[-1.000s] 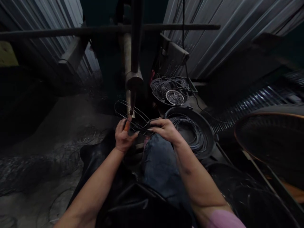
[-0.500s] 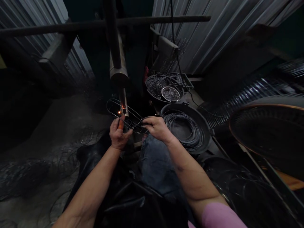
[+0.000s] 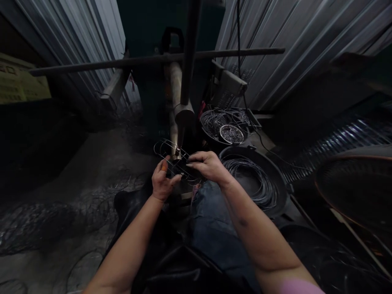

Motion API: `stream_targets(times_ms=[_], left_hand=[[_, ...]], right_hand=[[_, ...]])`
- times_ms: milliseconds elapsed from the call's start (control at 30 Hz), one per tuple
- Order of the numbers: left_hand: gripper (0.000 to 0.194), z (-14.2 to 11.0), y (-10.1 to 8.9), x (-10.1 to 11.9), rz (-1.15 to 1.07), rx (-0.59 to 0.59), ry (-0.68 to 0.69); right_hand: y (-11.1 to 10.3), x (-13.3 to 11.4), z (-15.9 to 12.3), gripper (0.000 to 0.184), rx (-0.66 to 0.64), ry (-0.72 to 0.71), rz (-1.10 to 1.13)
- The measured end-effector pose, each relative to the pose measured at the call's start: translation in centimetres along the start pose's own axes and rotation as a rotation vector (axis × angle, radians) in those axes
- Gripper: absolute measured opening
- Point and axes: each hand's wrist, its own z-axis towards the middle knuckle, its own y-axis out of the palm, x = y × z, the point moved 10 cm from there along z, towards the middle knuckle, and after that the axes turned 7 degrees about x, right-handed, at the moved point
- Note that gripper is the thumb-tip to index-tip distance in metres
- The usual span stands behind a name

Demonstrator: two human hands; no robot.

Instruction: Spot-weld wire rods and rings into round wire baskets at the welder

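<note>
Coiled wire, a bowl of metal bits and corrugated walls mark a metal workshop.

The wire frame is silvery (perhaps grey; it's dim), the sleeve pink, trousers blue.

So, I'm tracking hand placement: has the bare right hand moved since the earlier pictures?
Yes: the bare right hand has moved slightly leftward in the view, away from the round dark pan of coiled grey wire.

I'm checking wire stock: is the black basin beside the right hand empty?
Not empty: the black basin holds a coil of wire, its looped strands visible inside.
</note>
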Motion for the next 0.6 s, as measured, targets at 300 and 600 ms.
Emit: stream_targets(times_ms=[300, 600], left_hand=[[0.077, 1.6, -0.4, -1.3, -0.085, 0.0, -0.102], [0.072, 1.5, 0.7, -1.4, -0.096, -0.043, -0.17]], right_hand=[[0.8, -0.5, 2.9, 0.01, 0.037, 0.048, -0.051], [0.4, 0.4, 2.4, 0.011, -0.04, 0.138, 0.023]])
